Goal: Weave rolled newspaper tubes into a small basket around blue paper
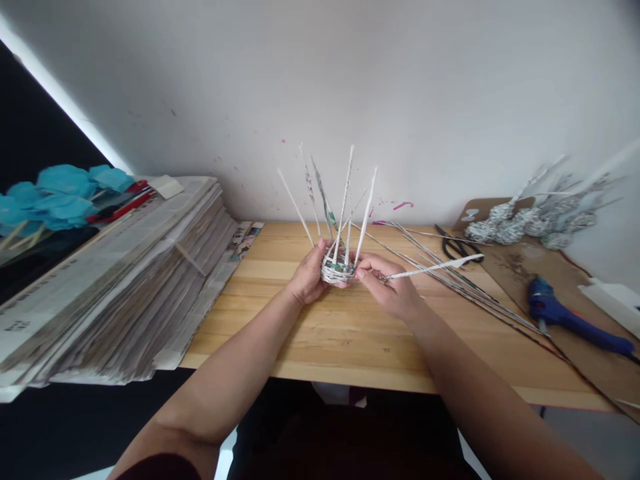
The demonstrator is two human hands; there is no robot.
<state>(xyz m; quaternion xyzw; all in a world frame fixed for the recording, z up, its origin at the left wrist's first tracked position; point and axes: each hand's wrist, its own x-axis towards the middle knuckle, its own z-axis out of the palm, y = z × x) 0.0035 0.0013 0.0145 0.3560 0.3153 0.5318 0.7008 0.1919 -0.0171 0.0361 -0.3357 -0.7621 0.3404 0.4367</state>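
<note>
A small woven basket base of rolled newspaper (337, 270) sits between both hands over the wooden table (350, 340). Several thin paper stakes (345, 193) stand up from it. My left hand (307, 277) wraps round the left side of the woven base. My right hand (387, 283) pinches a loose paper tube (440, 267) at the base's right side; the tube points out to the right.
A tall stack of newspapers (125, 280) fills the left. Blue paper flowers (60, 197) lie at far left. More paper tubes (450, 277), black scissors (457, 248), a blue glue gun (570, 317) and finished woven pieces (530, 223) lie right, on brown cardboard (565, 353).
</note>
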